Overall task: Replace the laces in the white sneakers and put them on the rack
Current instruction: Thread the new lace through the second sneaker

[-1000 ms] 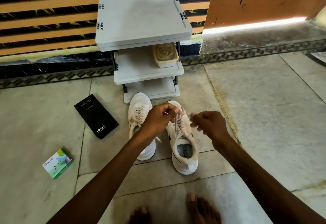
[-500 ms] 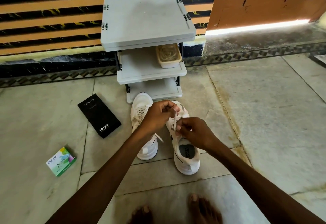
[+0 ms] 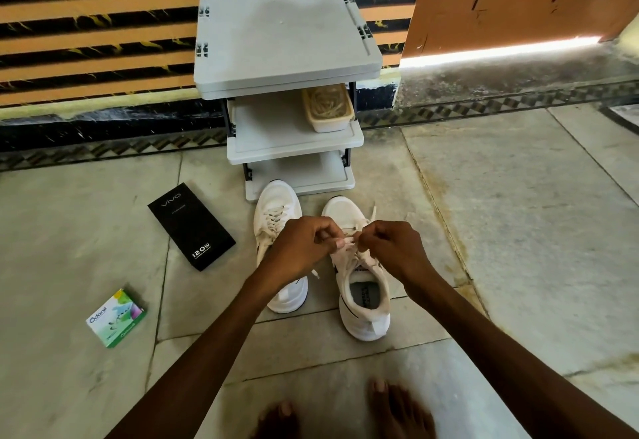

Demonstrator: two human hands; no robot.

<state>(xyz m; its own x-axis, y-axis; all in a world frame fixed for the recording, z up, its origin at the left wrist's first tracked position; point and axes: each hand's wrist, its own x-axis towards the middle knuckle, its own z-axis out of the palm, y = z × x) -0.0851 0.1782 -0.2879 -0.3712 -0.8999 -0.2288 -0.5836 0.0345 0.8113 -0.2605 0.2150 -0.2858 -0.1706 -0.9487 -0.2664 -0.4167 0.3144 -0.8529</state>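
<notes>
On the pale stone floor (image 3: 518,231), just in front of the grey plastic three-shelf rack (image 3: 287,58), two white fabric sneakers stand side by side, within easy reach. Over the right sneaker (image 3: 364,324), the left hand (image 3: 301,245) and right hand (image 3: 390,252) curl their fingers to pinch the pale flat lace (image 3: 347,240) between them, probably to draw it taut. The left sneaker (image 3: 276,203) stands already laced.

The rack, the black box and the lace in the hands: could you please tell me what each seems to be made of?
Rack: likely moulded plastic, matte grey, with rounded shelf edges; its dark uprights could be metal. Black box: probably cardboard, matte, with sharp edges and printed lettering. Lace: flat off-white textile, seemingly woven; it bends limply.
</notes>
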